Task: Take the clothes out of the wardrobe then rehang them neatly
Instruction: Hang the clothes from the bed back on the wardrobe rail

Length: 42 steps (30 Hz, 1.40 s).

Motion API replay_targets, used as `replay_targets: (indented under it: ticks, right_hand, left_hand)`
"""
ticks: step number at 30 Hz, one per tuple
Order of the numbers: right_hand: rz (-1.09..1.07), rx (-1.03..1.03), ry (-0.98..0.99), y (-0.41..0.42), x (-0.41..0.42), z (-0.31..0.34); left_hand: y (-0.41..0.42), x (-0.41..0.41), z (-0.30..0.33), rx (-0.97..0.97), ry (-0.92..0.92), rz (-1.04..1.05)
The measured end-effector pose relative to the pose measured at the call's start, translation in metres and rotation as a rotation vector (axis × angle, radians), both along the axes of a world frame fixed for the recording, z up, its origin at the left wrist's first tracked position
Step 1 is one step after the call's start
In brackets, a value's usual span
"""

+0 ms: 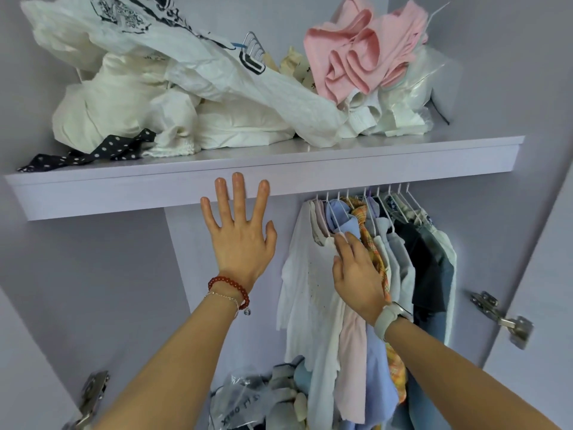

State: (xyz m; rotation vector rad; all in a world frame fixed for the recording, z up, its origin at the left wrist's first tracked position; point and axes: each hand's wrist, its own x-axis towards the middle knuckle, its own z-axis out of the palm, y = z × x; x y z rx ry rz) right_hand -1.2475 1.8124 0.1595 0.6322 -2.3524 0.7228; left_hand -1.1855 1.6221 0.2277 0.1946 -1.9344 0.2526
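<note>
fingers of left hand spread, tips at shelf edge; right hand fingers together, resting on hanging clothes.

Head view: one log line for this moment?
left hand: open, raised below shelf | right hand: open, fingers on hanging clothes | clothes on rail

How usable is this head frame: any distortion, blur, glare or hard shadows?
Head view: strong wide-angle bending, the shelf edge slants and the wardrobe walls lean; lighting soft and even, no glare or hard shadows; left hand, right hand and hanging clothes reasonably sharp, slightly soft overall.
</note>
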Motion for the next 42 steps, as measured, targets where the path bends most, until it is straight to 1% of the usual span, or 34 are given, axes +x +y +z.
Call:
replay_targets:
  ticks: [3,5,7,10,13,14,17,20,24,26,29,33,35,38,39,42]
  right_hand:
    - [-0.033,0.020,0.138,0.033,0.026,0.002]
    - [-0.096,0.051,0.151,0.059,0.043,-0.006]
    - [-0.171,0.075,0.097,0.089,0.065,-0.023]
    - [-0.278,0.091,-0.028,0.142,0.108,-0.058]
    - [-0.435,0.067,-0.171,0.198,0.164,-0.093]
    - [-0.492,0.054,-0.201,0.217,0.185,-0.104]
    - [-0.681,0.016,-0.306,0.273,0.250,-0.131]
    - [-0.879,-0.001,-0.396,0.322,0.312,-0.149]
    - [-1.092,-0.095,-0.448,0.380,0.386,-0.162]
    - [-1.203,-0.148,-0.453,0.409,0.415,-0.167]
    - [-1.351,-0.219,-0.484,0.460,0.452,-0.176]
    - [-1.486,-0.346,-0.515,0.544,0.491,-0.197]
    - [-1.543,-0.425,-0.529,0.595,0.508,-0.210]
    - [-1.612,-0.570,-0.570,0.675,0.532,-0.234]
    - [-1.638,-0.623,-0.583,0.700,0.541,-0.244]
    - [-1.700,-0.743,-0.624,0.769,0.570,-0.274]
  left_hand:
    - [0.018,0.005,-0.007,0.145,-0.026,-0.075]
    - [0.042,0.009,-0.021,0.210,-0.084,-0.181]
    - [0.073,0.014,-0.045,0.205,-0.202,-0.290]
    - [0.127,0.025,-0.091,0.182,-0.450,-0.440]
    - [0.187,0.044,-0.134,0.228,-0.690,-0.669]
    - [0.210,0.051,-0.146,0.216,-0.735,-0.761]
    - [0.282,0.080,-0.179,0.118,-0.779,-1.047]
    - [0.350,0.117,-0.197,0.042,-0.842,-1.304]
    - [0.435,0.166,-0.208,-0.062,-0.918,-1.591]
    - [0.476,0.187,-0.211,-0.123,-0.979,-1.691]
    - [0.543,0.217,-0.218,-0.164,-1.019,-1.779]
    - [0.647,0.246,-0.243,-0.213,-1.107,-1.856]
    - [0.707,0.255,-0.260,-0.222,-1.212,-1.837]
    - [0.796,0.264,-0.292,-0.293,-1.328,-1.777]
    - [0.822,0.268,-0.302,-0.319,-1.356,-1.761]
    - [0.896,0.280,-0.335,-0.441,-1.365,-1.685]
